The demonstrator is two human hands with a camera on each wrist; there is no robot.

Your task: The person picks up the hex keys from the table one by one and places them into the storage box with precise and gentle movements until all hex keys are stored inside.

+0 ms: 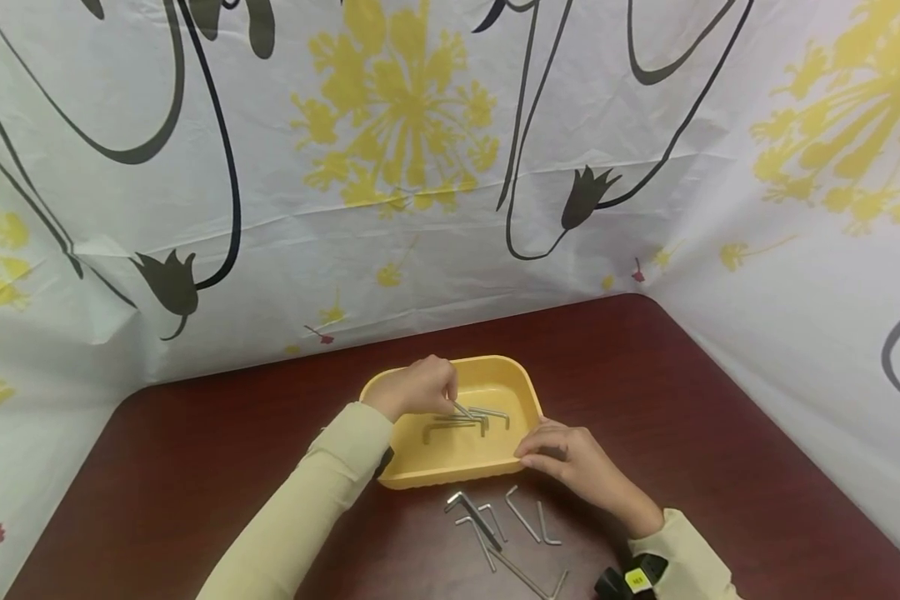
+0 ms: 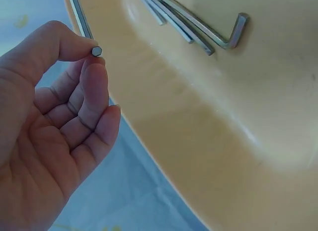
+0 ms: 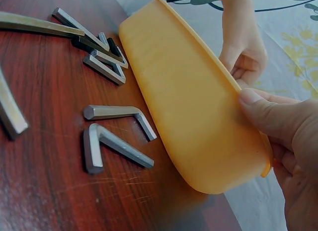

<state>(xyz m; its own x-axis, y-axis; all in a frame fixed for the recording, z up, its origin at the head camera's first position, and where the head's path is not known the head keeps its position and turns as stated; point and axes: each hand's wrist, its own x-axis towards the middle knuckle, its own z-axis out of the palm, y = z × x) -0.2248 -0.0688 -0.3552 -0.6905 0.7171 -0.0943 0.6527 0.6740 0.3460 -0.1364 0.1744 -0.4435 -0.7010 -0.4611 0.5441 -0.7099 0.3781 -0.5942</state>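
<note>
My left hand (image 1: 420, 387) reaches over the yellow plastic tray (image 1: 450, 477) and pinches a silver hex key (image 2: 79, 15) between thumb and index finger. In the left wrist view, that key's six-sided end points at the camera, while the other fingers are loosely bent. Several more hex keys (image 1: 450, 426) lie in a loose group on the tray's floor. At the tray's near right corner, my right hand (image 1: 581, 462) grips the rim; in the right wrist view its thumb (image 3: 256, 102) presses on the outer wall and the fingers are partly hidden behind the rim.
Several hex keys of different sizes, among them a thick one (image 1: 480, 523), lie scattered on the dark red table (image 1: 232, 450) in front of the tray. Behind the table and along its sides hangs a white cloth (image 1: 435, 275) with flower prints.
</note>
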